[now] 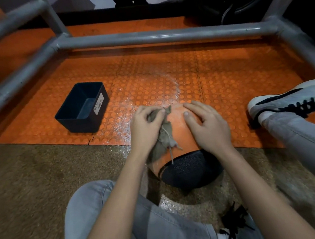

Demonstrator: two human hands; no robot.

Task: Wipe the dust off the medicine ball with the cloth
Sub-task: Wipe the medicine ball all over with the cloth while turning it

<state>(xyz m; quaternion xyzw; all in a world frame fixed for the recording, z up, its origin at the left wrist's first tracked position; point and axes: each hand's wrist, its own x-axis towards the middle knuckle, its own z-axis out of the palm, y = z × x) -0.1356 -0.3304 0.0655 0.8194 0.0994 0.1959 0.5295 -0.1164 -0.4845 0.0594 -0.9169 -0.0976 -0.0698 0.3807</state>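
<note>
Cloth (pixel 164 137) against medicine ball (pixel 179 131); waste basket (pixel 77 124) left; pipe frame (pixel 157 36) beyond.

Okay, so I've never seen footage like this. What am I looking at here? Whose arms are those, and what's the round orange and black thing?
There is no machine here. One camera sits on a person's head and looks down, so the two arms are the wearer's own. The person sits on the floor with a medicine ball, orange and black, in front of them. The left hand grips a bunched brownish cloth against the ball's orange part. The right hand rests flat on the ball, probably to steady it. Beyond lies an orange studded mat with white dust scattered on it. A black bin labelled waste basket stands on the mat, to the left. Grey metal pipes cross above.
</note>
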